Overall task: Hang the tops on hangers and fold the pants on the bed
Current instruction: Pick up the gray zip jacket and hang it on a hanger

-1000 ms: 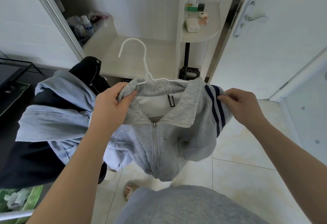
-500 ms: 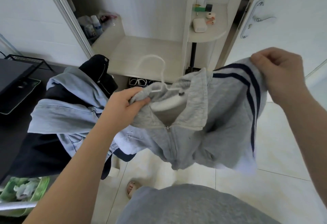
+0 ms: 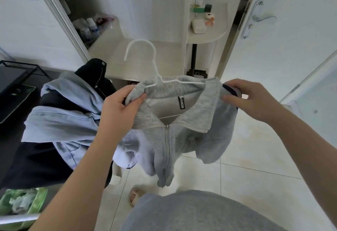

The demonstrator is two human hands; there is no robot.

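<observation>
Pile: blue and dark clothes (image 3: 60, 121) beside my left arm.
Left hand (image 3: 120, 110): pinches collar of grey zip top (image 3: 164, 139).
Right hand (image 3: 249, 97): grips its shoulder over white hanger (image 3: 156, 63).

This is a home, most likely a bedroom corner. An open wardrobe (image 3: 145, 8) with a sliding door (image 3: 27, 35) stands ahead. Its lower shelf (image 3: 116, 52) holds small bottles (image 3: 91, 27), and a rounded side shelf (image 3: 217, 34) carries little boxes (image 3: 198, 26) and odds and ends. To the right is a white room door (image 3: 295, 48) with a lever handle (image 3: 262, 19). The floor (image 3: 255, 157) is pale glossy tile. Clothes (image 3: 60, 121) lie heaped at the left, a grey top (image 3: 182, 139) sits on a white hanger (image 3: 155, 57), and a slippered foot (image 3: 135, 195) shows below.
</observation>
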